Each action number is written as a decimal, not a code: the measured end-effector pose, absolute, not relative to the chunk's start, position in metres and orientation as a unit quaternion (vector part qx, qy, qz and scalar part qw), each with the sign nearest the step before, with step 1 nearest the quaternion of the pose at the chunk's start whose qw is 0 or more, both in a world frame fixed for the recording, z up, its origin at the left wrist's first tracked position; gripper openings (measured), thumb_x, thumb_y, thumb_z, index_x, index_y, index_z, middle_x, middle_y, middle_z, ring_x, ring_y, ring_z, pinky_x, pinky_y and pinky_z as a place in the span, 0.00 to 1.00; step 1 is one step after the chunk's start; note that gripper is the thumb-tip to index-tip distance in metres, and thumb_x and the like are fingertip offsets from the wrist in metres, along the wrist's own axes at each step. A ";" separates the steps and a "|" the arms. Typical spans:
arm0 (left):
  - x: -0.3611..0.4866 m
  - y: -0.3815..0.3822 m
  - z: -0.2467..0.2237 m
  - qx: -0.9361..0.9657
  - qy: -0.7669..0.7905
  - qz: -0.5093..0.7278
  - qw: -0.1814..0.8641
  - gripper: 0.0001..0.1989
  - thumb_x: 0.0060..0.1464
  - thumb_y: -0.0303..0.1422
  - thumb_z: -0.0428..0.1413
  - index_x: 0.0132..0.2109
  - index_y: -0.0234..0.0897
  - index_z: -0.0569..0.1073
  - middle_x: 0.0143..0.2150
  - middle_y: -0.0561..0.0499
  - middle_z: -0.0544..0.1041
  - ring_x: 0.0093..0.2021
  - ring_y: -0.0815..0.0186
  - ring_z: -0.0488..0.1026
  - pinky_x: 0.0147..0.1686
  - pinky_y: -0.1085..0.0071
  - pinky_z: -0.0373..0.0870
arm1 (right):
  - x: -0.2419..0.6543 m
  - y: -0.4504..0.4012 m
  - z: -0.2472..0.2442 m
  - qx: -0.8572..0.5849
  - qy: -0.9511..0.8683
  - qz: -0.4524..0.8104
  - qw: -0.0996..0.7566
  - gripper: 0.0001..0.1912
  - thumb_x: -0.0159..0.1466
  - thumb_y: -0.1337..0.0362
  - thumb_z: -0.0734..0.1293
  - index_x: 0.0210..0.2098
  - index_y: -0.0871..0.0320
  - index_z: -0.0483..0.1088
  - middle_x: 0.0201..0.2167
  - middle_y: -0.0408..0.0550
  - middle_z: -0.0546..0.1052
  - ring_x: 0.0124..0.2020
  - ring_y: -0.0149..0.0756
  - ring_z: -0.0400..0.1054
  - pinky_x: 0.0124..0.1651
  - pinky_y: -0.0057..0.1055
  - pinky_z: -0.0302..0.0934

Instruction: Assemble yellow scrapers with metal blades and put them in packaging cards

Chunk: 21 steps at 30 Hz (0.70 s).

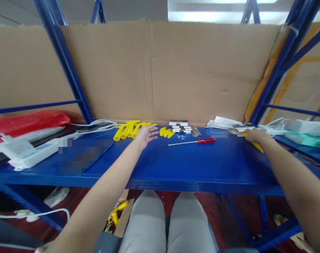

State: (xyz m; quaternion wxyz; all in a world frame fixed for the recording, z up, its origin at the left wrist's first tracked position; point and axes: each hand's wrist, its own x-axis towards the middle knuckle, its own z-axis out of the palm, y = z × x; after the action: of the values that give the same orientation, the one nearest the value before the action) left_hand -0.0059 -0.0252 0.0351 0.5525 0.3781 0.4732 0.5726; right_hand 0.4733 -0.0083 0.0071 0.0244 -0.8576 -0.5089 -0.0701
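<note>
My left hand [145, 136] reaches over the blue shelf with its fingers stretched out and apart, right beside several yellow plastic tubes [129, 129] lying side by side. Just past its fingertips are small flat yellow pieces [166, 132]. At the right, my right hand [255, 136] is closed on a yellow plastic piece [258, 147], which shows on both sides of the hand; its full shape is covered. Small packets [239, 130] lie at those fingertips. Between the hands rests a screwdriver [206, 140] with a red handle, near tiny clear bits [181, 137] and a stack of black-and-white packets [179, 126].
A white power strip [36, 154], cables [104, 123] and a red bag [30, 121] occupy the left. Blue posts [67, 66] and a cardboard wall [189, 70] bound the shelf [191, 165]. Below, an open box [124, 214] holds yellow tube parts.
</note>
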 end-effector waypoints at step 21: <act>-0.009 -0.022 0.032 0.390 0.474 0.567 0.550 0.07 0.57 0.24 0.50 0.41 0.34 0.71 0.52 0.40 0.77 0.36 0.66 0.77 0.26 0.75 0.71 | 0.428 -0.028 0.021 -0.886 -0.454 -0.096 -0.026 0.26 0.68 0.68 0.52 0.62 0.68 0.62 0.60 0.76 0.65 0.64 0.61 0.55 0.61 0.60 0.44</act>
State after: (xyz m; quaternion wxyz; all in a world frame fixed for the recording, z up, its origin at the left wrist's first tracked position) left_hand -0.0089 -0.0217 0.0320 0.5497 0.3897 0.4740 0.5668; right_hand 0.4278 -0.0275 0.0209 -0.0256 -0.8857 -0.4536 -0.0957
